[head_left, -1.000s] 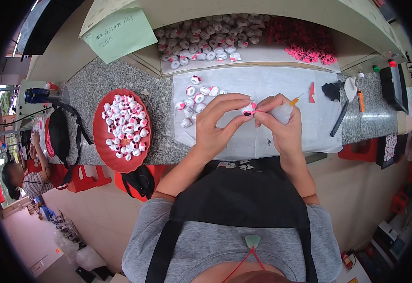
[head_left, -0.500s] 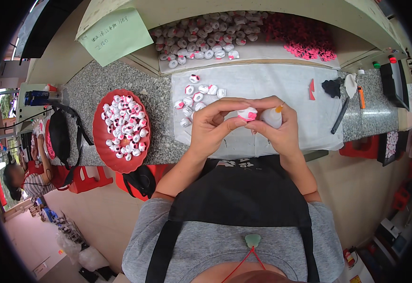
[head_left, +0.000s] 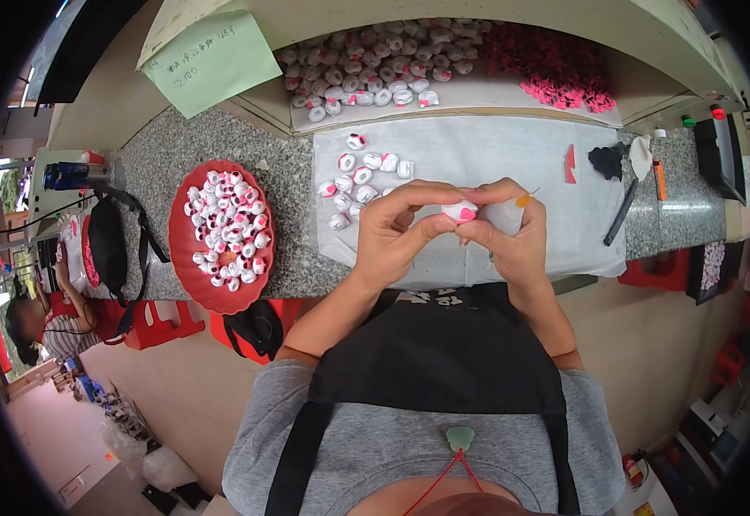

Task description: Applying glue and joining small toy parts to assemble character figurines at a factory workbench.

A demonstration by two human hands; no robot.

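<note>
Over the white sheet, my left hand (head_left: 385,245) is closed, its thumb and fingers pinching a small white round piece with a pink patch (head_left: 458,211). My right hand (head_left: 523,251) is curled round a translucent white squeeze bottle (head_left: 502,217) whose orange needle tip points up and to the right. The thumb and forefinger of that hand also press against the pink side of the piece. Several similar white pieces (head_left: 363,175) lie on the sheet just left of my hands.
A red scalloped dish (head_left: 183,258) of finished-looking white pieces stands left. White pieces (head_left: 375,73) and pink parts (head_left: 577,93) fill the shelf behind. Rightward lie a red scrap (head_left: 570,163), black cloth (head_left: 605,162), a black pen-like tool (head_left: 621,213) and an orange-handled tool (head_left: 659,181).
Both hands have shifted slightly right with the piece and the bottle. The piece has turned a little between the fingers, and its pink patch sits differently.
</note>
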